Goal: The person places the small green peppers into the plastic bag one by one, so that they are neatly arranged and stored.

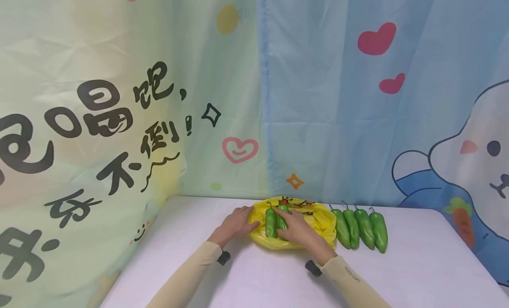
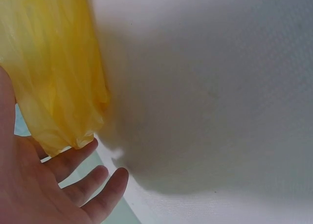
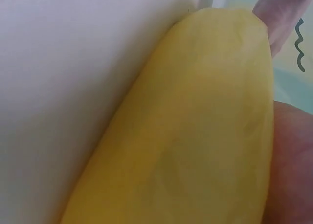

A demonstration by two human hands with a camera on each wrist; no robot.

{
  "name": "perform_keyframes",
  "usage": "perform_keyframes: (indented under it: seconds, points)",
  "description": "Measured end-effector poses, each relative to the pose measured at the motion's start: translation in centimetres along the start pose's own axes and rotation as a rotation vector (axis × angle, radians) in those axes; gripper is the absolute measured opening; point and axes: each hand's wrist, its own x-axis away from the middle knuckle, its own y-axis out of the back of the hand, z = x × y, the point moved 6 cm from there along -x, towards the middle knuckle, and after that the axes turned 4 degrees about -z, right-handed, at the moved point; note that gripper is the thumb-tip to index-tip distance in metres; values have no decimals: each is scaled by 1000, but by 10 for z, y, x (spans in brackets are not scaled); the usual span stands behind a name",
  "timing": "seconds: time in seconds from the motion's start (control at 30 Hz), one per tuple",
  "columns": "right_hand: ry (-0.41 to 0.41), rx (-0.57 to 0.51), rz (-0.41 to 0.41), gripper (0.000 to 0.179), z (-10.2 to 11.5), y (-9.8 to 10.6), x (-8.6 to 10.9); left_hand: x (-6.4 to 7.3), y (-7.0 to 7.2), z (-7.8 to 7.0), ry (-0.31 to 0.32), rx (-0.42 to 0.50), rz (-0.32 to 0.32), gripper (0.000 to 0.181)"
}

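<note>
Printed backdrop curtain (image 1: pixel 310 100) behind: cream-green with black lettering on the left, blue on the right with red hearts (image 1: pixel 375 39) and a white cartoon animal (image 1: pixel 481 118). White table (image 1: pixel 254 281) in front of it.

Yellow bag (image 1: pixel 324 219) lies crumpled near the far edge of the table, some printing on its far side. Two green peppers sit within the bag's outline, side by side, stems pointing away from the person: left pepper (image 1: pixel 271 224) in full view, right pepper (image 1: pixel 281 222) partly covered by fingers.

Left hand (image 1: pixel 238 220) is at the bag's left edge. Fingers spread and relaxed, touching the plastic, no pepper in it. Left wrist view shows the film against the index finger, thumb on the other side.

Right hand (image 1: pixel 297 228) reaches over the right pepper, index and thumb across it. Can't tell if it's actually gripping; the bag's plastic blocks most of the right wrist view.

Four more peppers (image 1: pixel 364 228) lie in a row just right of the bag, stems also away.

Beige sleeves (image 1: pixel 180 277), a black device (image 1: pixel 313 268) at each wrist.
</note>
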Motion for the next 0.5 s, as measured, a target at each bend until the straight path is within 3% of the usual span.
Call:
perform_keyframes:
  seconds: [0.5]
  points:
    - [-25, -33, -6, 67, -7, -9, -1, -1, 0, 0, 9, -9, 6, 66]
